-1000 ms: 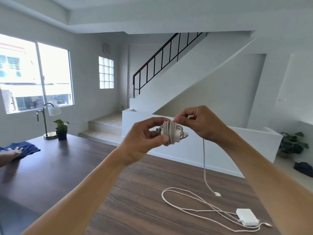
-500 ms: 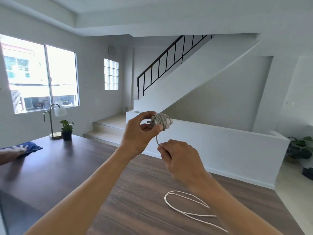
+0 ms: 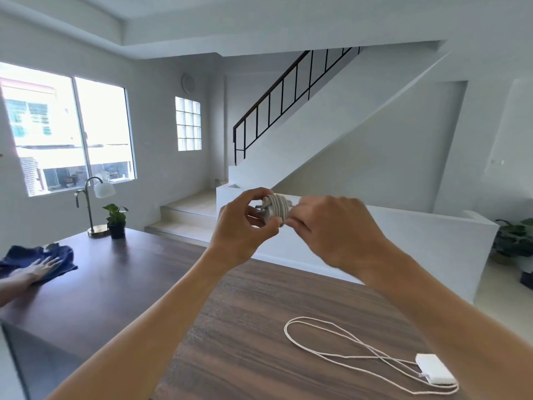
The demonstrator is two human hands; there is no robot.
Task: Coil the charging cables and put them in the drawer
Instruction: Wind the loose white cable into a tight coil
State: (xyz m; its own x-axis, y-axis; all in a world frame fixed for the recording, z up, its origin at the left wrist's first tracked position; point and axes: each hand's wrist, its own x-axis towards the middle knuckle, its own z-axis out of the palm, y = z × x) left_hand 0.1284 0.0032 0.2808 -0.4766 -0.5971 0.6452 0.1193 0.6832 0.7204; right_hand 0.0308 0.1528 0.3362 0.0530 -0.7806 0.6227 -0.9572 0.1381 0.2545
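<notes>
Left hand: the left hand [image 3: 245, 226] pinches the white plastic charger plug wound with white cable [image 3: 275, 209] between thumb and curled fingertips.
Right hand: the right hand [image 3: 326, 229], blurred, has its fingers curled against the bundle's right side, pinching the cable there.
Where: the bundle sits between both hands, in the air above the dark wood-grain table [image 3: 230, 327].
Axis: its long axis runs from one hand to the other. The metal prongs point left toward the left palm, and the windings cross that axis.
Count: two cables. One is wound in the hands. One loose white cable [image 3: 286, 332] lies in long loops on the table below the right forearm, by one white rectangular adapter [image 3: 435, 369].
Other: far left of the left hand, another person's hand [image 3: 37, 269] lies flat on one blue cloth [image 3: 57, 255].
</notes>
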